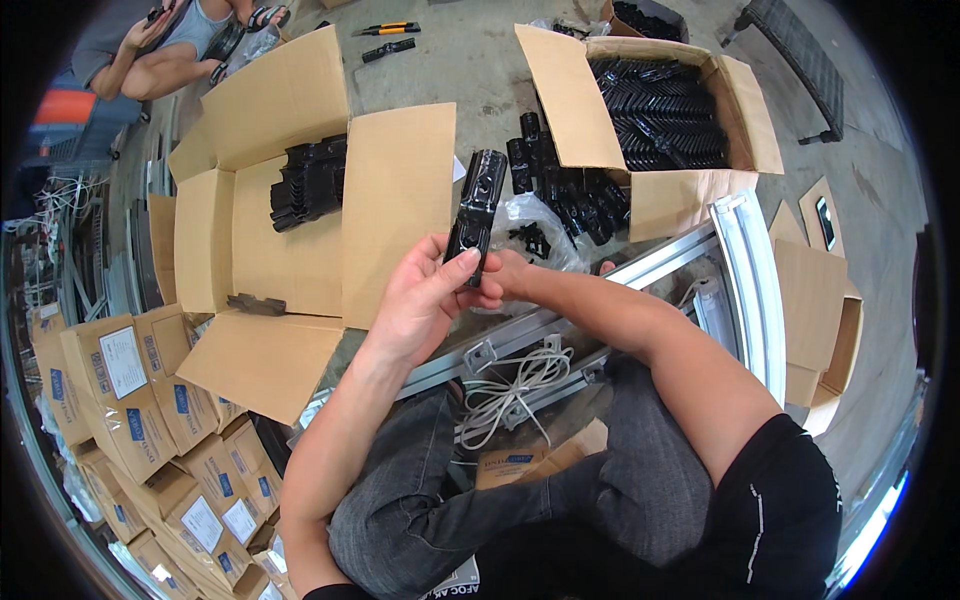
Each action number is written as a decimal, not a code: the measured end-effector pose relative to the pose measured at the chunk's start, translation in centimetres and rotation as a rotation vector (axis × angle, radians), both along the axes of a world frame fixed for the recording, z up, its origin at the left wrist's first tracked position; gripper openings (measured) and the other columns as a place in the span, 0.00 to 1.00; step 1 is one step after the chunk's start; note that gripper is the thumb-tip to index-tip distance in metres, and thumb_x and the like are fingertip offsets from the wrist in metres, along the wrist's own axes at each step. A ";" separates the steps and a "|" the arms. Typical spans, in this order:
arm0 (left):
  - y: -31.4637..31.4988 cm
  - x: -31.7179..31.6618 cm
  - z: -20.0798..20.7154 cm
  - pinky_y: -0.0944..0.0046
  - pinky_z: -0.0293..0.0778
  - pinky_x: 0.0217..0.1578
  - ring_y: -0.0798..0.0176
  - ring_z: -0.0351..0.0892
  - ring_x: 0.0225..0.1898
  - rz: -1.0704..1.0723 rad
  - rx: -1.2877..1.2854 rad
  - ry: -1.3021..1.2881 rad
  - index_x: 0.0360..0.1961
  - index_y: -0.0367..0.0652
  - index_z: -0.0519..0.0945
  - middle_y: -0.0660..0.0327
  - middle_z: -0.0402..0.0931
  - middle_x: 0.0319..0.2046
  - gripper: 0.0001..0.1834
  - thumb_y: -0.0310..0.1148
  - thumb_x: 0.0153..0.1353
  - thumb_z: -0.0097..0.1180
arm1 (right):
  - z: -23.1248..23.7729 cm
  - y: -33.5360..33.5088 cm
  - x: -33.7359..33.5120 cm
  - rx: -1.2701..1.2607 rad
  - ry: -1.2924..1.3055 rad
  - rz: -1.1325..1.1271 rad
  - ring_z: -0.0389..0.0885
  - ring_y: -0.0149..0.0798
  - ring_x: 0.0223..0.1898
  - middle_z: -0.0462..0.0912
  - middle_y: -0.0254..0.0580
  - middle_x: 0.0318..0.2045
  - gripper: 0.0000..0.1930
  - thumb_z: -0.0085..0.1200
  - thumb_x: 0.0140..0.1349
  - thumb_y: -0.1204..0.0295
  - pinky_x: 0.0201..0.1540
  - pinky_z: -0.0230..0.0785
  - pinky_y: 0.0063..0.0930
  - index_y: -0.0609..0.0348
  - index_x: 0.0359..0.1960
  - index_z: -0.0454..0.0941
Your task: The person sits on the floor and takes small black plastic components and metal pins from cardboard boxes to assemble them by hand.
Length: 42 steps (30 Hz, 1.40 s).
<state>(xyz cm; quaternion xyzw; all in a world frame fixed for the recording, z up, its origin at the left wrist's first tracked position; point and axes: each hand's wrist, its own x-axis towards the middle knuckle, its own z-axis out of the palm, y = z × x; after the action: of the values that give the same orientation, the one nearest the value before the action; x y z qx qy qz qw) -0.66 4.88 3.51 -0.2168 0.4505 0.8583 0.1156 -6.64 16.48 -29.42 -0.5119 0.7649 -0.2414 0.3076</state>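
My left hand [425,290] grips the glossy black part [481,185] near its near end; my right hand's [513,276] grip I cannot tell. Seemingly light, stiff, slick: best held by long edges.

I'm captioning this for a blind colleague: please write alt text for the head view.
A person's left hand grips a long black part, the right hand at its lower end. Beyond, the left open cardboard box holds some black pieces and the right open cardboard box many more; a metal frame and a coiled cable are nearer.
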 end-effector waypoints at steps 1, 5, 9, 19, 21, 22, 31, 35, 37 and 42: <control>0.1 0.0 0.1 0.59 0.82 0.40 0.63 0.83 0.37 -0.001 -0.003 0.003 0.48 0.39 0.70 0.52 0.81 0.42 0.15 0.36 0.69 0.57 | -0.4 -0.1 0.0 0.020 0.033 0.016 0.87 0.49 0.39 0.87 0.45 0.34 0.09 0.52 0.58 0.70 0.41 0.78 0.42 0.53 0.30 0.86; 0.7 -0.4 -0.4 0.59 0.81 0.41 0.63 0.83 0.37 -0.008 0.020 0.011 0.48 0.39 0.69 0.51 0.81 0.42 0.15 0.35 0.68 0.58 | 0.1 1.2 -0.8 -0.031 -0.011 -0.040 0.87 0.50 0.40 0.87 0.47 0.35 0.08 0.55 0.55 0.70 0.41 0.78 0.43 0.54 0.31 0.86; 0.3 0.0 -0.2 0.58 0.81 0.42 0.62 0.83 0.38 -0.008 0.017 0.005 0.49 0.38 0.68 0.51 0.80 0.43 0.17 0.33 0.66 0.60 | 8.4 1.0 -3.1 0.040 -0.176 -0.145 0.86 0.53 0.40 0.86 0.51 0.34 0.08 0.55 0.54 0.70 0.41 0.78 0.43 0.58 0.32 0.84; 2.4 -1.1 -1.0 0.58 0.83 0.41 0.59 0.84 0.38 -0.015 -0.071 -0.094 0.50 0.35 0.66 0.50 0.81 0.42 0.19 0.28 0.64 0.60 | 24.5 10.0 -7.7 -0.288 -0.715 -0.665 0.79 0.28 0.33 0.83 0.35 0.32 0.08 0.62 0.59 0.74 0.38 0.73 0.24 0.64 0.38 0.82; 3.6 -1.8 -1.1 0.59 0.84 0.40 0.60 0.85 0.37 -0.030 -0.171 -0.118 0.50 0.34 0.67 0.50 0.81 0.41 0.18 0.27 0.64 0.59 | 27.0 11.3 -7.9 -0.321 -0.743 -0.707 0.79 0.24 0.34 0.83 0.32 0.33 0.08 0.62 0.60 0.75 0.37 0.72 0.21 0.65 0.39 0.81; 4.0 -2.0 -1.2 0.59 0.84 0.40 0.60 0.85 0.37 -0.035 -0.174 -0.111 0.50 0.34 0.67 0.50 0.81 0.41 0.18 0.27 0.64 0.59 | 27.7 11.3 -7.6 -0.414 -0.717 -0.704 0.78 0.23 0.34 0.83 0.32 0.33 0.08 0.62 0.61 0.76 0.37 0.71 0.20 0.65 0.40 0.81; 7.0 -3.1 -1.7 0.62 0.85 0.44 0.61 0.84 0.41 0.011 -0.352 0.003 0.51 0.30 0.66 0.51 0.77 0.45 0.16 0.23 0.66 0.56 | 30.4 11.0 -6.0 -0.526 -0.231 -0.576 0.69 0.25 0.22 0.79 0.35 0.27 0.10 0.65 0.55 0.76 0.25 0.64 0.22 0.62 0.38 0.80; 7.2 -2.8 -2.4 0.62 0.84 0.43 0.62 0.85 0.41 0.011 -0.407 0.033 0.50 0.28 0.64 0.51 0.79 0.41 0.16 0.23 0.67 0.54 | 29.4 10.9 -5.7 -0.647 -0.123 -0.551 0.72 0.29 0.22 0.79 0.37 0.26 0.09 0.66 0.55 0.75 0.24 0.66 0.24 0.61 0.36 0.80; 7.3 -2.7 -2.7 0.63 0.83 0.43 0.63 0.84 0.40 0.028 -0.433 0.050 0.50 0.29 0.65 0.51 0.79 0.41 0.16 0.23 0.66 0.55 | 29.3 10.8 -5.7 -0.649 -0.107 -0.549 0.73 0.30 0.22 0.79 0.38 0.26 0.09 0.66 0.55 0.74 0.24 0.66 0.25 0.61 0.36 0.80; 7.0 -2.3 -2.9 0.66 0.81 0.42 0.66 0.82 0.41 0.035 -0.517 0.084 0.51 0.30 0.64 0.53 0.78 0.42 0.16 0.22 0.66 0.55 | 29.7 10.4 -5.3 -0.622 -0.092 -0.543 0.76 0.32 0.23 0.80 0.40 0.27 0.09 0.67 0.55 0.74 0.24 0.67 0.26 0.61 0.35 0.80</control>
<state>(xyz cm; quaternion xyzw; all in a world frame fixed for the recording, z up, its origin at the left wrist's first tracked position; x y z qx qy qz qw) -2.91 11.88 0.56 -0.2112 0.6554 0.7248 0.0229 -11.97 26.85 0.25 -0.3488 0.7482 -0.5560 0.0970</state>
